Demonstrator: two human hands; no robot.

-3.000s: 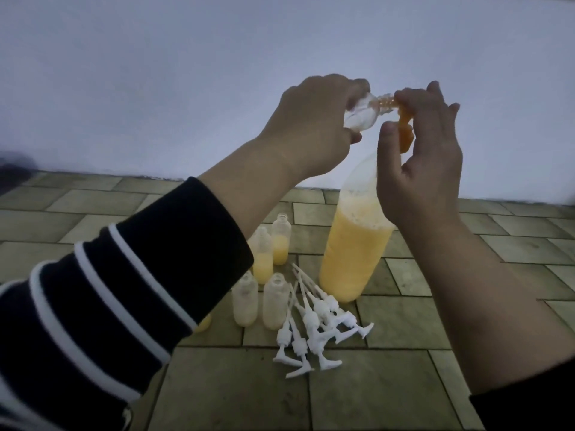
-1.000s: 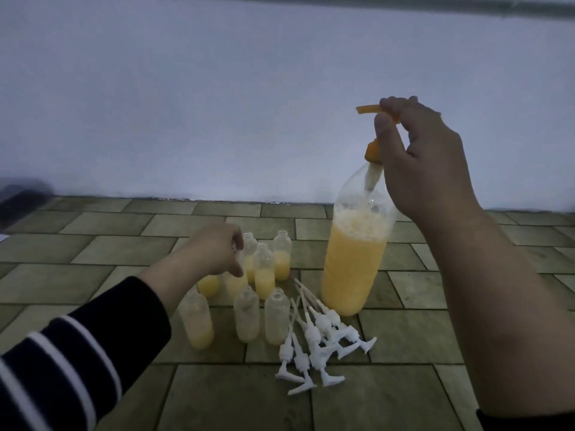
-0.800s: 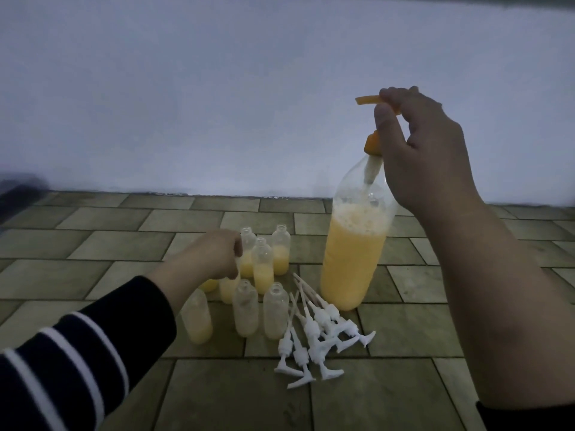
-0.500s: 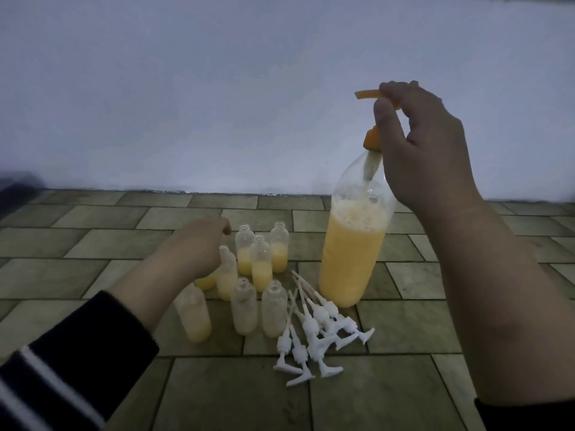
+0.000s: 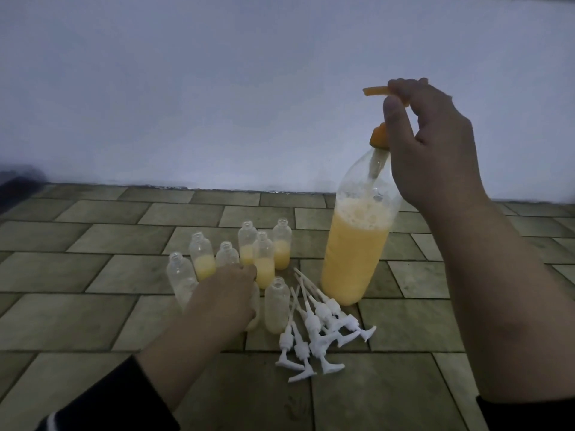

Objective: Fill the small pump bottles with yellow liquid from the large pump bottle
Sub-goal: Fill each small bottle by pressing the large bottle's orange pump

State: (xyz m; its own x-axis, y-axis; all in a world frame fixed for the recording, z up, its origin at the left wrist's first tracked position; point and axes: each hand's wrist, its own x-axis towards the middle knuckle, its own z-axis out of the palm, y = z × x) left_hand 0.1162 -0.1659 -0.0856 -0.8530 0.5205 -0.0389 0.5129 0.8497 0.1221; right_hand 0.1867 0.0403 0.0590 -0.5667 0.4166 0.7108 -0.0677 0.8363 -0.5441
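Large pump bottle (image 5: 354,253): upright on tiled floor (image 5: 93,312), orange pump head (image 5: 378,90) pinched by right hand (image 5: 435,144). Small bottles (image 5: 264,259): clustered left of it; left hand (image 5: 224,297) among them, grip indiscernible. White pumps (image 5: 317,331): heaped alongside.

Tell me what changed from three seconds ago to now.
The left hand let go of the small bottle it was holding tilted at the orange pump head, dropped to the floor, and now reaches over the front small bottles; whether it grips one is hidden. The right hand stayed on the pump head. The large bottle and white pumps stayed put.
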